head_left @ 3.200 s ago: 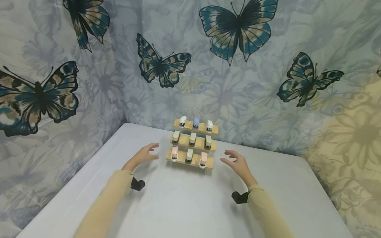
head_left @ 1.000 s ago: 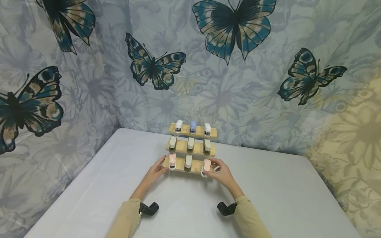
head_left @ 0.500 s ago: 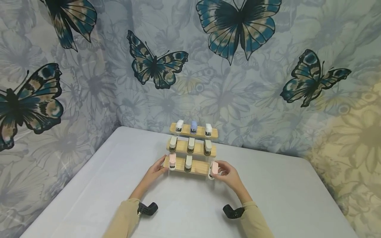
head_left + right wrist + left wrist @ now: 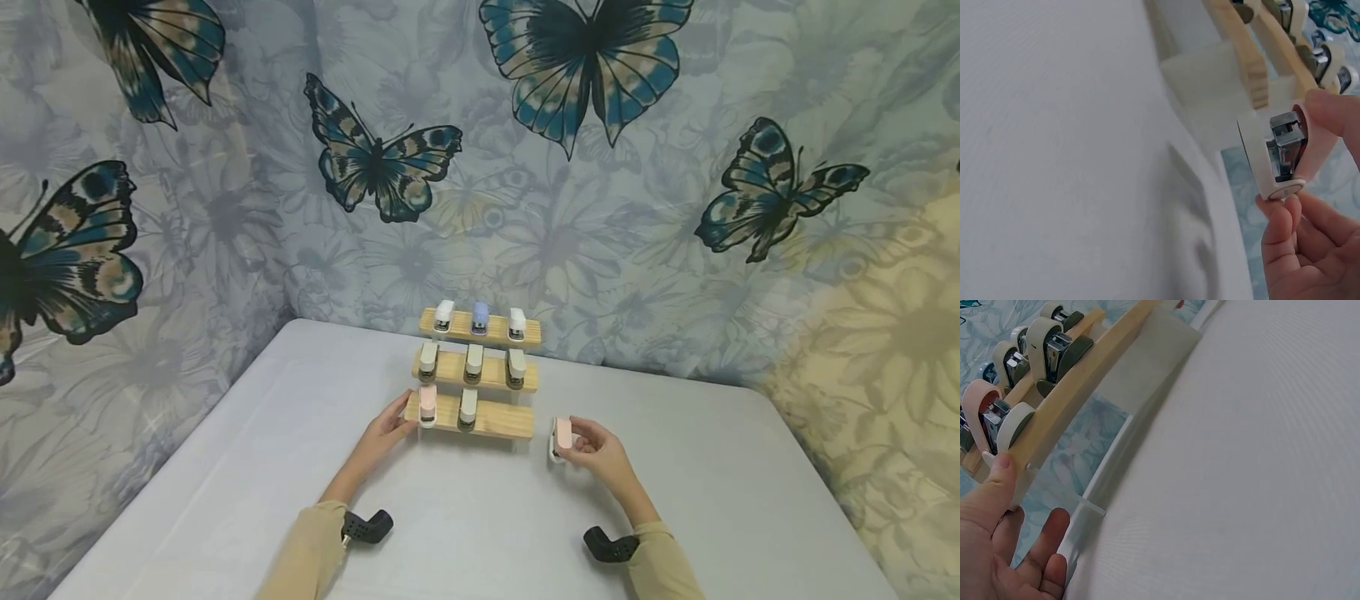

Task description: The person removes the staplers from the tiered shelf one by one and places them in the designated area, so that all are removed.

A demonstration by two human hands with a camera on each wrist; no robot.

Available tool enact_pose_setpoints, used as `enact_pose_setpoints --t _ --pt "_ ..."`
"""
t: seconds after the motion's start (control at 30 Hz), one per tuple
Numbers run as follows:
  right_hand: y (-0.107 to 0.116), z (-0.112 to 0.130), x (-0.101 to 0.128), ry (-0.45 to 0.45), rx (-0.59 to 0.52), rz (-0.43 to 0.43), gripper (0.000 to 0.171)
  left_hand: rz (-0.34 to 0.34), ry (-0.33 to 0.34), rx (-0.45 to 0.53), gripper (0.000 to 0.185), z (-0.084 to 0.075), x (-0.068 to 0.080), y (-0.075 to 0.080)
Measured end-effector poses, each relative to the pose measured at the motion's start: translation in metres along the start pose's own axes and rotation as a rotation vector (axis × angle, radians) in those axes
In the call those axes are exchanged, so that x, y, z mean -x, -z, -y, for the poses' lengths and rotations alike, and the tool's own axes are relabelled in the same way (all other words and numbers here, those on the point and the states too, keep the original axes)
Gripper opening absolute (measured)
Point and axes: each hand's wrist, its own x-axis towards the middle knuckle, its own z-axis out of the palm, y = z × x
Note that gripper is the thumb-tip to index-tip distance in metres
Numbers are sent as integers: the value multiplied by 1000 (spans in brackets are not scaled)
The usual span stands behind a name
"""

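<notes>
Head view, centre frame: my right hand (image 4: 600, 454) pinches a pink mini stapler (image 4: 561, 437) just right of the wooden rack (image 4: 495, 421), above the table. My left hand (image 4: 386, 433), fingers straight, steadies the rack's left end. A loose pinch could drop the stapler.

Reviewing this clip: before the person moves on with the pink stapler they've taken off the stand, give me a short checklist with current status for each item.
1. Pink stapler firmly held: ok, the right hand pinches it between thumb and fingers.
2. Stapler clear of the wooden stand: ok, it is held off to the stand's right side, apart from the bottom shelf.
3. Stand steadied: ok, the left hand rests on the bottom shelf's left end, thumb on the wood.
4. Remaining staplers seated: ok, eight sit on the three shelves; the bottom right place is vacant.
5. Stapler resting on the table or lifted: cannot tell.
</notes>
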Motion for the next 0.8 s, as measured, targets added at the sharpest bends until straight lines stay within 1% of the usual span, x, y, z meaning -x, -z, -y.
enact_pose_setpoints --t 0.13,0.27,0.33,0.47,0.6,0.8 --pt "2 1 2 -38 -22 0 52 -17 -2 7 55 -1 0 2" --pt "2 -2 2 -134 -28 -28 57 -18 2 21 54 -1 0 0" --pt "2 -3 2 -163 -21 -38 59 -27 4 11 53 -1 1 -1" --pt "1 -5 2 -160 10 -56 58 -31 -3 -10 53 -1 1 -2" --pt "0 -9 3 -150 1 -63 56 -24 -14 -23 53 -2 1 -1" --pt "-1 -15 7 -154 -8 -62 59 -6 -33 -32 53 -2 2 -2"
